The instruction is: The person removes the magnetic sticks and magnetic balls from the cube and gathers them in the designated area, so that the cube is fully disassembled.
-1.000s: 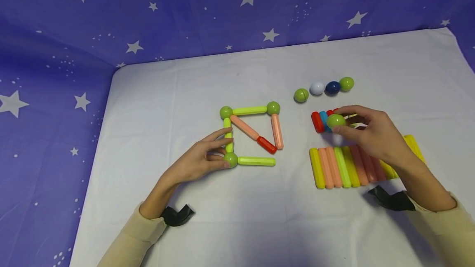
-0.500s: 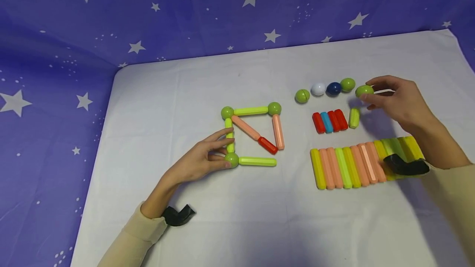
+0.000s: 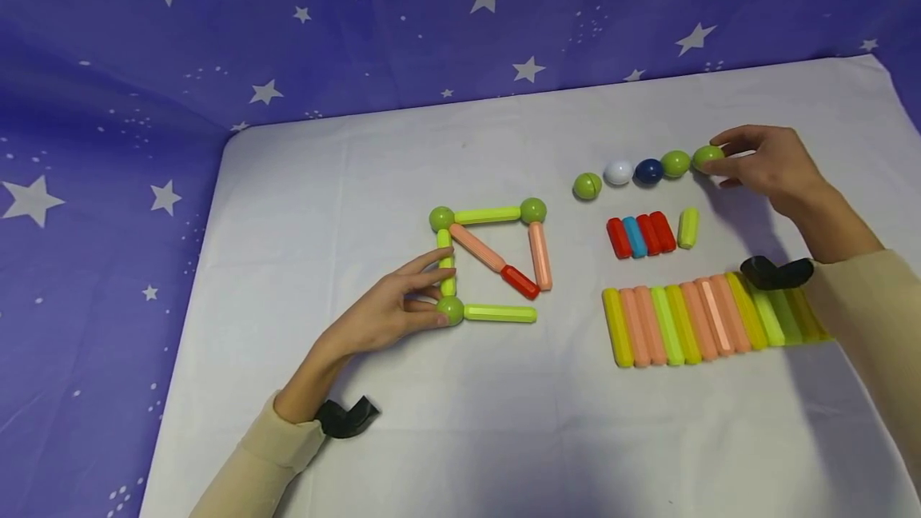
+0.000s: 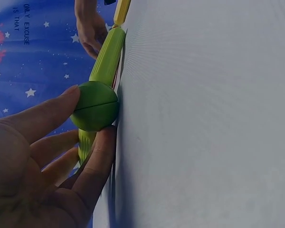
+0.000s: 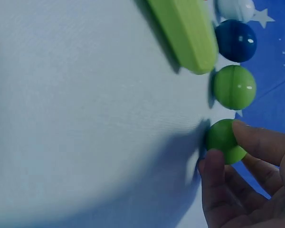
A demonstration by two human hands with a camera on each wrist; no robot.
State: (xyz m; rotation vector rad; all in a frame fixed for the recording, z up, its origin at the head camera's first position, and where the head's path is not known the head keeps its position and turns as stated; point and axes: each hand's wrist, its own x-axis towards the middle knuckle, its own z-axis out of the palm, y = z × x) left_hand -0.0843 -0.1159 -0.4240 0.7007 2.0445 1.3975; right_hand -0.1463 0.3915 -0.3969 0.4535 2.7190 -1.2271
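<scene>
Ball [image 3: 709,157] of green, pinched between thumb and fingers of the right hand [image 3: 770,165], sits toward the table's [image 3: 504,422] far right corner, ending a row. Just beside it is a second green ball [image 3: 675,164], then a dark blue ball [image 3: 649,172], a white ball [image 3: 618,173] and, slightly apart, a seamed green ball [image 3: 587,186]. Nearer the front edge lie short red and blue sticks [image 3: 651,234] and a short light green stick [image 3: 688,229]; in front of those, long sticks [image 3: 683,324] side by side, running under the right sleeve [image 3: 871,318] in the head view.

About mid-table, the left hand [image 3: 381,308] pinches a corner ball [image 3: 451,310] of a stick frame [image 3: 488,215], crossed by a pink stick [image 3: 477,247] and a red stick [image 3: 520,281]. Purple starred cloth [image 3: 403,38] borders the far and left edges.
</scene>
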